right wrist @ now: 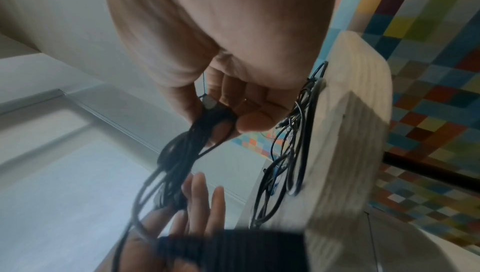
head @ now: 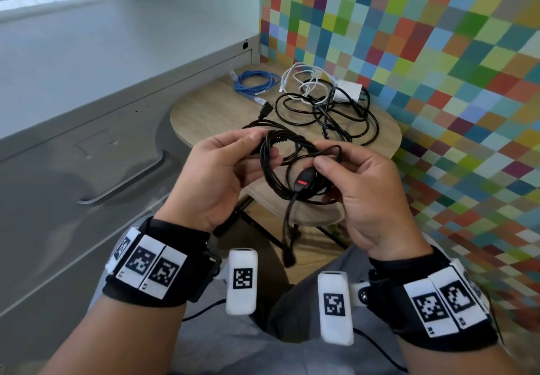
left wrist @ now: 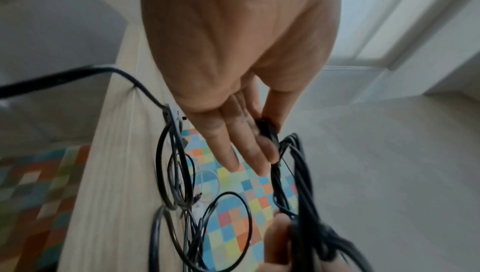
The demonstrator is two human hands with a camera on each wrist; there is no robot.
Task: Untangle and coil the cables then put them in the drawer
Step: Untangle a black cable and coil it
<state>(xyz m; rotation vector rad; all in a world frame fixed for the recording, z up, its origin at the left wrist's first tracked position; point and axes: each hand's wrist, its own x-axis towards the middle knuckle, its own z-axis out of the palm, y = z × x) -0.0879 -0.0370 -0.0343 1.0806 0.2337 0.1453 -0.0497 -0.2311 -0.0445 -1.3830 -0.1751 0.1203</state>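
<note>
I hold a coiled black cable [head: 264, 159] in both hands above the near edge of the round wooden table [head: 210, 108]. My left hand [head: 251, 146] pinches the coil's left side between thumb and forefinger, its other fingers [left wrist: 228, 153] straight. My right hand [head: 327, 170] pinches the coil's right side by the inline switch [head: 305, 180], which has a red mark. One plug end [head: 290, 257] hangs below the hands. In the wrist views the coil's strands [left wrist: 303, 173] [right wrist: 182, 157] run between the two hands. The grey drawer front [head: 87, 170] with its handle [head: 125, 181] is at my left, closed.
On the table behind the hands lie a coiled blue cable [head: 254, 82], loose white cables [head: 304, 78] with a white adapter [head: 349, 91], and a tangled black cable [head: 336, 114]. A checkered wall [head: 438, 53] rises on the right; the table's black legs [head: 263, 228] stand below.
</note>
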